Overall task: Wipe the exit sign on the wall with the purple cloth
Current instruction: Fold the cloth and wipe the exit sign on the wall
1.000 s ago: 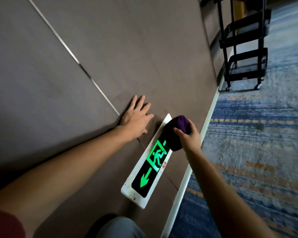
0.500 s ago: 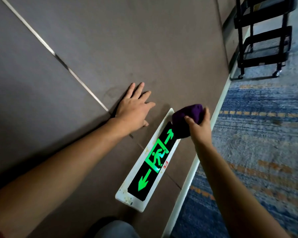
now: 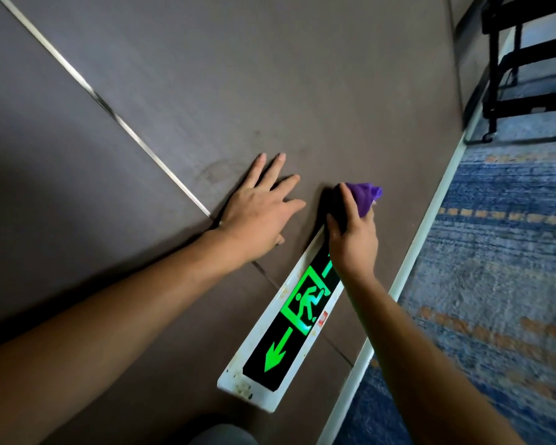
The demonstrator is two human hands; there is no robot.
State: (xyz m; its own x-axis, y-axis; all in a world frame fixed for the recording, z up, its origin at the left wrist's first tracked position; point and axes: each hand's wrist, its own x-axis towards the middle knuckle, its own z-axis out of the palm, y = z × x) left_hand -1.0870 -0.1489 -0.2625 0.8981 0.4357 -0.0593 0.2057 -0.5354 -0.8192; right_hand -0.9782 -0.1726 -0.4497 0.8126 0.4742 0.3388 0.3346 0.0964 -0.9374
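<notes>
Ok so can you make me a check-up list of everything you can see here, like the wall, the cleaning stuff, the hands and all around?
Surface: brown wall panels with a thin metal strip; faint smudges above the left hand.
Job's things: exit sign lit green, frame spotted at its near end; purple cloth bunched at its far end.
Clutter: nothing seen.
Grips: left hand flat on the wall beside the sign; right hand closed on the cloth, covering the sign's far end.
Cables: nothing seen.
Surroundings: white baseboard, blue patterned carpet, black wheeled cart further along.
</notes>
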